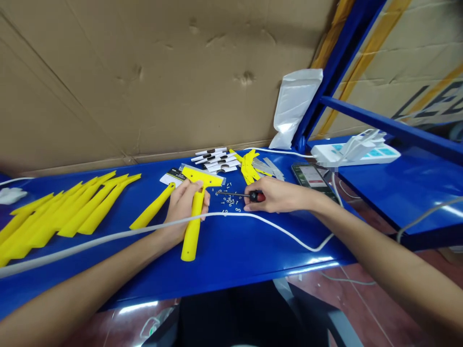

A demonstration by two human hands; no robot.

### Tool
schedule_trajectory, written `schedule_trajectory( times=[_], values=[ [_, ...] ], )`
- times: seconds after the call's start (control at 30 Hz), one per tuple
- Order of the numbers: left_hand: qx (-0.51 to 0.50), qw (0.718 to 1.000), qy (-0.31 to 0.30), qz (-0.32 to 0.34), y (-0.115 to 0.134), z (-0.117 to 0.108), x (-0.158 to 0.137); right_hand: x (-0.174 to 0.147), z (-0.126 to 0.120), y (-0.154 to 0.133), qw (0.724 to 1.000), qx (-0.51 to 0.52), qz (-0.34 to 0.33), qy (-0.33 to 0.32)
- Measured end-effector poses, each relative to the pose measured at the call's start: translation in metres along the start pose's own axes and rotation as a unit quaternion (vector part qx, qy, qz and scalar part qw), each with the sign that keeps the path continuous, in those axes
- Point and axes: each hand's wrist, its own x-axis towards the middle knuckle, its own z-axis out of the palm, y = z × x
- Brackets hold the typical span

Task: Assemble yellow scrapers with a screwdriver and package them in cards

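Observation:
My left hand (182, 205) is closed around a yellow scraper (196, 226), its handle pointing toward me and its wide head, with a clear strip along the edge, facing away. In my right hand (269, 194) is a screwdriver (256, 196) with a red and black handle. Its thin shaft points left, over a scatter of small screws and nuts (230, 199) on the blue table. Just left of my left hand lies a loose yellow handle (153, 207). A black and white card (172, 176) lies partly behind that hand.
Several yellow handles (68, 212) lie in a row at left. Behind are white-and-black packets (215, 159), yellow scraper heads (249, 166) and metal blades (274, 168). A phone (313, 179) and a power strip (376, 155) are at right. A white cable (282, 235) crosses in front.

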Motion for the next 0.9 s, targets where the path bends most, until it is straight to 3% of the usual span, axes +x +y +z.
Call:
schedule_trajectory(
  times=[0.17, 0.67, 0.9],
  values=[
    [-0.013, 1.0, 0.001, 0.017, 0.0, -0.001, 0.001, -0.001, -0.001, 0.0, 0.998, -0.055, 0.014, -0.001],
    [-0.016, 1.0, 0.013, 0.005, 0.001, -0.001, 0.003, -0.002, -0.001, 0.003, 0.997, -0.077, 0.007, 0.006],
    [0.006, 1.0, -0.011, -0.016, -0.001, 0.0, 0.003, -0.001, 0.002, -0.01, 0.979, 0.043, -0.056, 0.189]
  ],
)
